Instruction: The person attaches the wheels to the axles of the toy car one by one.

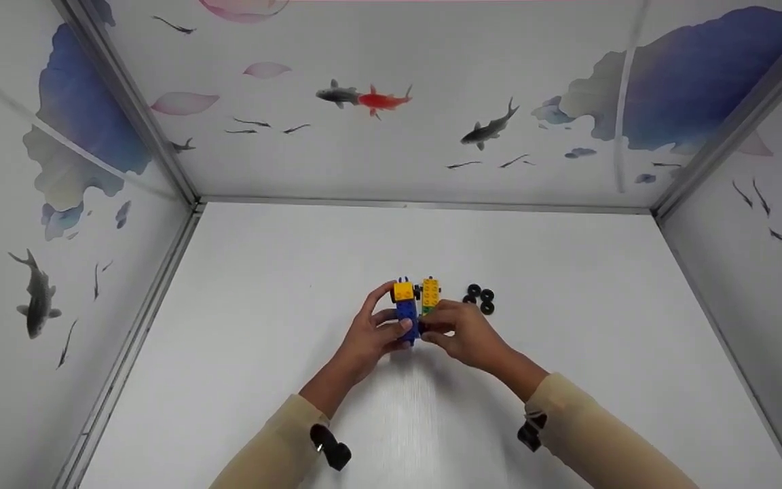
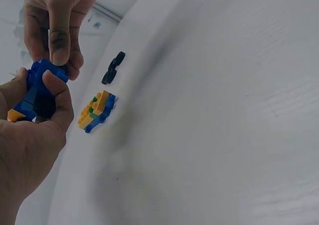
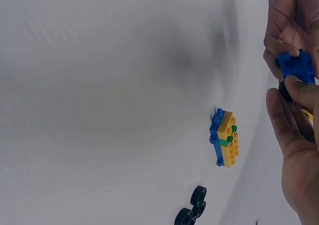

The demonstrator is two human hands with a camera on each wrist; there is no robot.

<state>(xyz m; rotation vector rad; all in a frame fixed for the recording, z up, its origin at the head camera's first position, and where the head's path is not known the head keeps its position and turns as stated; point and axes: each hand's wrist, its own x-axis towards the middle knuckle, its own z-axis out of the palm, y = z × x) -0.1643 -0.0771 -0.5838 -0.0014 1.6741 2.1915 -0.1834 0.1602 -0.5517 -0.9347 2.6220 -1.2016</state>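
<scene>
My left hand [image 1: 367, 339] grips a toy car [image 1: 406, 311] of blue bricks with a yellow brick at its far end and black wheels beside that end. Its thumb lies over the blue part. From the right, my right hand [image 1: 464, 331] pinches a small black wheel [image 3: 284, 89] against the side of the car's blue base [image 3: 297, 68]. Just beyond the fingers of the right hand stands a second toy car body [image 3: 226, 138], with yellow and green bricks on a blue base; in the head view the right hand partly covers it.
Several loose black wheels [image 1: 487, 295] lie in a cluster to the right of the second car body. White panels with painted fish and leaves enclose the white table [image 1: 262, 272] at the back and sides.
</scene>
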